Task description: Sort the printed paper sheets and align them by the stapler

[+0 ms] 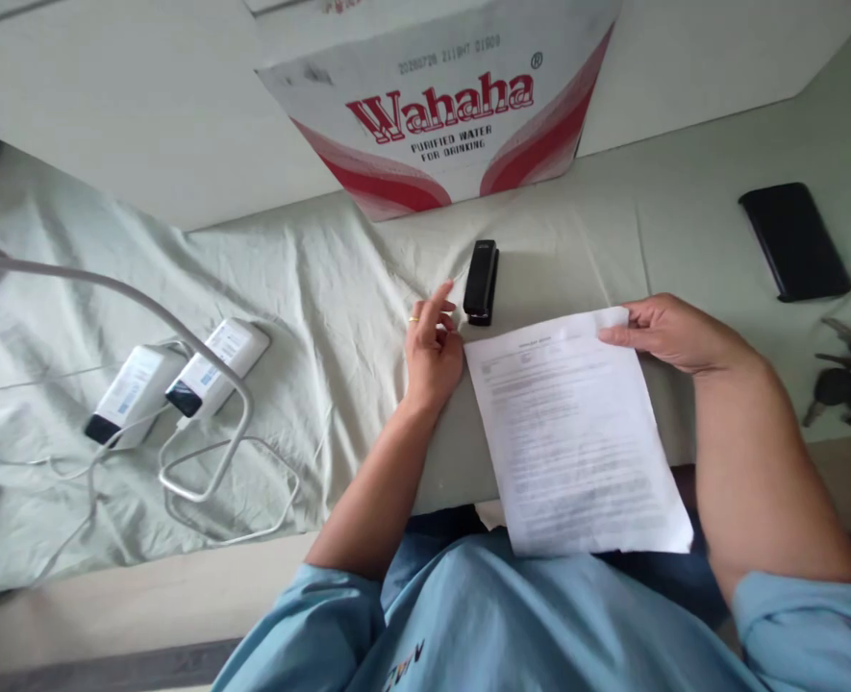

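Observation:
A printed sheet of paper (573, 432) lies on the cloth-covered table and hangs over its near edge. My right hand (666, 332) pinches the sheet's top right corner. A black stapler (481, 281) lies just beyond the sheet's top left corner. My left hand (432, 346) rests beside the sheet's left edge, fingers apart and reaching toward the stapler, just short of touching it. A ring shows on one finger.
A white and red Wahaha cardboard box (443, 106) stands against the wall behind the stapler. A black phone (794, 240) and a bunch of keys (847, 380) lie at the right. Two white power banks (180, 380) with cables and a metal stand lie at the left.

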